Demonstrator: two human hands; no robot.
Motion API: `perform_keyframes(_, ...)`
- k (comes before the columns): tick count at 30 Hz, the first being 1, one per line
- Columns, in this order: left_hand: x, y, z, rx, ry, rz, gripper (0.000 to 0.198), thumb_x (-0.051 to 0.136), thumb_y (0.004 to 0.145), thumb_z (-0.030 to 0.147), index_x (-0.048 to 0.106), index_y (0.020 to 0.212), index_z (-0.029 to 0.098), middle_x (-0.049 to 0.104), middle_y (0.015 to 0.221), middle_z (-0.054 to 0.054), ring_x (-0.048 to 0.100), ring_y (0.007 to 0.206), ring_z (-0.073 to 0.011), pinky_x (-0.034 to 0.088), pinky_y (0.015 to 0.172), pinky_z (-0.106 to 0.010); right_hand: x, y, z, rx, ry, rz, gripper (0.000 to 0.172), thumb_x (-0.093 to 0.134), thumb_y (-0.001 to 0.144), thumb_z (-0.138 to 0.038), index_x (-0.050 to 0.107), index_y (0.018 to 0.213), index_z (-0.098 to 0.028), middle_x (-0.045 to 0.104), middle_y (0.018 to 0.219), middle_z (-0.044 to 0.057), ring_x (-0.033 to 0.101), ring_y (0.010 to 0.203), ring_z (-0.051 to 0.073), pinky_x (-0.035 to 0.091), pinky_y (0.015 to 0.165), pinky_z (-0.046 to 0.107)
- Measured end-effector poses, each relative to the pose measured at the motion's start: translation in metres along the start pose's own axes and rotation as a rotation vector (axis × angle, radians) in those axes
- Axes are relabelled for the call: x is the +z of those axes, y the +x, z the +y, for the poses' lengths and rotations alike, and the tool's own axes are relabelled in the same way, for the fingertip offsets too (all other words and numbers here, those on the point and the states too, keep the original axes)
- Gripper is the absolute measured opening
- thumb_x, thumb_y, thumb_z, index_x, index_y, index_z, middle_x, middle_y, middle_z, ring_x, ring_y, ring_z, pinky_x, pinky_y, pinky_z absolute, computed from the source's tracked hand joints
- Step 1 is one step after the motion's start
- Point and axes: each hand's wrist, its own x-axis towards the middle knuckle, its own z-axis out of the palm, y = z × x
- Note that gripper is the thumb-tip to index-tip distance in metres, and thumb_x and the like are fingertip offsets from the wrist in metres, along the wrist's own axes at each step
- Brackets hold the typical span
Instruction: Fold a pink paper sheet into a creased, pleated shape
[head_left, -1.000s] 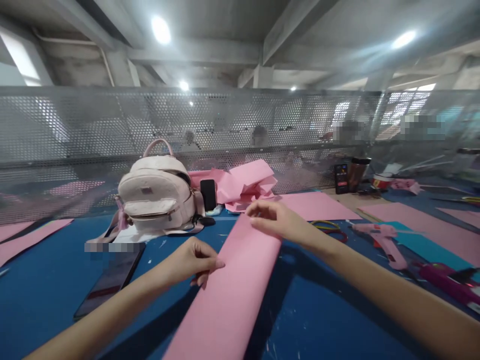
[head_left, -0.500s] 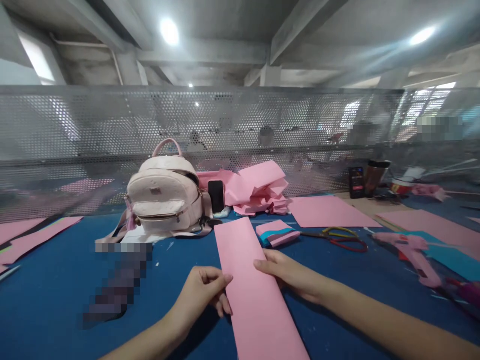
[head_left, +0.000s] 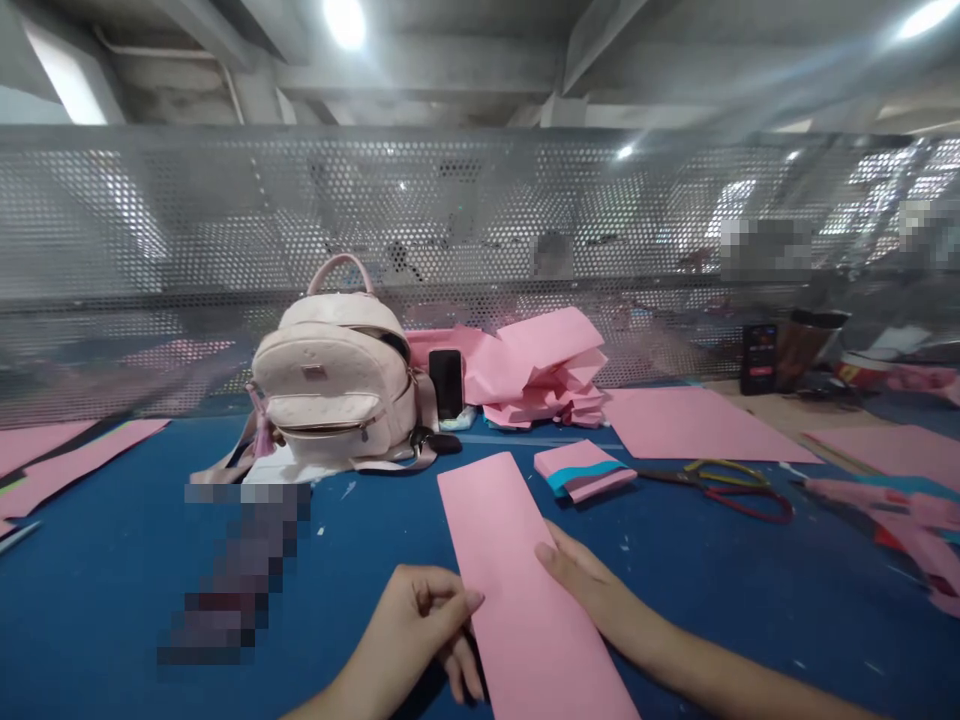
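A long folded strip of pink paper [head_left: 517, 580] lies on the blue table [head_left: 112, 600], running from near me toward the back. My left hand [head_left: 427, 625] pinches its left edge, thumb on top and fingers curled beneath. On the right edge my right hand [head_left: 585, 585] lies with its fingers pressed against the strip. A small pink and teal folded piece [head_left: 583, 468] sits just beyond the strip's far end.
A pale pink backpack [head_left: 337, 385] and a black phone [head_left: 446, 383] stand at the back by crumpled pink paper [head_left: 544, 370]. Scissors [head_left: 739, 480] and pink glue guns [head_left: 900, 505] lie right. Flat pink sheets [head_left: 697, 425] lie around; a perforated metal screen [head_left: 480, 230] closes the far edge.
My right hand slid from the strip's far end back toward me along its right edge. The strip now lies flatter and closer, and the view has tilted down a little.
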Motion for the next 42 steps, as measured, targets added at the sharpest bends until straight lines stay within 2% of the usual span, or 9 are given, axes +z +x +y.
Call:
perform_keyframes(5, -0.002, 0.001, -0.001, -0.016, -0.009, -0.008, 0.057, 0.074, 0.067, 0.068, 0.062, 0.069, 0.012, 0.066, 0.051, -0.007, 0.064, 0.041, -0.015, 0.046, 0.037, -0.018, -0.001, 0.0, 0.002, 0.012, -0.067, 0.052, 0.065, 0.05, 0.094, -0.06, 0.043, 0.146, -0.022, 0.044, 0.151, 0.011, 0.036, 0.14, 0.03, 0.036, 0.112, 0.043)
perform_keyframes(7, -0.002, 0.002, -0.002, -0.02, -0.007, -0.009, 0.057, 0.074, 0.067, 0.068, 0.062, 0.069, 0.012, 0.065, 0.05, -0.006, 0.064, 0.041, -0.0151, 0.046, 0.037, -0.018, -0.001, 0.0, 0.001, 0.018, -0.07, 0.062, 0.065, 0.05, 0.093, -0.061, 0.044, 0.145, -0.022, 0.045, 0.15, 0.01, 0.035, 0.141, 0.031, 0.036, 0.112, 0.044)
perform_keyframes(11, -0.002, 0.002, -0.001, -0.029, -0.001, -0.01, 0.058, 0.074, 0.066, 0.069, 0.061, 0.068, 0.012, 0.065, 0.05, -0.007, 0.064, 0.042, -0.0152, 0.046, 0.038, -0.018, 0.0, 0.002, -0.001, 0.003, -0.05, 0.055, 0.065, 0.055, 0.09, -0.062, 0.051, 0.14, -0.022, 0.054, 0.142, 0.012, 0.048, 0.131, 0.033, 0.043, 0.105, 0.045)
perform_keyframes(14, -0.004, 0.004, 0.0, -0.037, 0.003, -0.005, 0.058, 0.075, 0.066, 0.068, 0.06, 0.068, 0.012, 0.066, 0.053, -0.008, 0.066, 0.043, -0.0158, 0.047, 0.038, -0.018, -0.001, 0.008, -0.002, -0.019, 0.031, -0.015, 0.061, 0.062, 0.087, -0.059, 0.056, 0.133, -0.019, 0.065, 0.127, 0.014, 0.064, 0.109, 0.031, 0.051, 0.093, 0.044)
perform_keyframes(17, -0.007, 0.005, 0.001, -0.048, 0.015, 0.005, 0.057, 0.075, 0.065, 0.067, 0.059, 0.066, 0.013, 0.067, 0.053, -0.009, 0.066, 0.043, -0.017, 0.045, 0.035, -0.018, -0.003, 0.011, -0.004, -0.016, 0.132, -0.08, 0.056, 0.07, 0.082, -0.053, 0.062, 0.124, -0.016, 0.071, 0.112, 0.013, 0.07, 0.094, 0.028, 0.054, 0.085, 0.042)
perform_keyframes(22, -0.01, 0.005, 0.0, -0.057, 0.049, 0.032, 0.056, 0.075, 0.064, 0.067, 0.056, 0.061, 0.014, 0.064, 0.046, -0.008, 0.061, 0.035, -0.0161, 0.034, 0.026, -0.016, -0.01, 0.009, -0.011, 0.077, 0.146, -0.062, 0.051, 0.079, 0.075, -0.047, 0.067, 0.112, -0.013, 0.075, 0.093, 0.012, 0.073, 0.08, 0.026, 0.055, 0.079, 0.041)
perform_keyframes(34, -0.016, 0.008, 0.001, 0.03, 0.117, 0.157, 0.054, 0.071, 0.067, 0.068, 0.054, 0.062, 0.016, 0.065, 0.045, -0.009, 0.056, 0.03, -0.0133, 0.027, 0.026, -0.015, -0.012, 0.01, -0.003, 0.097, 0.065, 0.107, 0.046, 0.077, 0.071, -0.059, 0.073, 0.082, -0.015, 0.071, 0.073, 0.004, 0.066, 0.067, 0.017, 0.053, 0.068, 0.03)
perform_keyframes(38, -0.019, 0.008, 0.004, 0.023, 0.139, 0.139, 0.055, 0.07, 0.066, 0.068, 0.055, 0.061, 0.016, 0.064, 0.044, -0.007, 0.057, 0.033, -0.0143, 0.027, 0.026, -0.016, -0.012, 0.009, -0.002, 0.088, 0.045, 0.132, 0.044, 0.078, 0.069, -0.058, 0.071, 0.077, -0.015, 0.07, 0.069, 0.003, 0.065, 0.064, 0.017, 0.052, 0.065, 0.029)
perform_keyframes(42, -0.019, 0.007, 0.007, -0.021, 0.181, 0.057, 0.057, 0.071, 0.064, 0.07, 0.055, 0.054, 0.016, 0.06, 0.04, -0.005, 0.053, 0.03, -0.0126, 0.027, 0.026, -0.017, -0.013, 0.009, -0.002, 0.096, 0.036, 0.107, 0.045, 0.081, 0.067, -0.054, 0.072, 0.088, -0.015, 0.073, 0.075, 0.005, 0.067, 0.07, 0.02, 0.05, 0.065, 0.028)
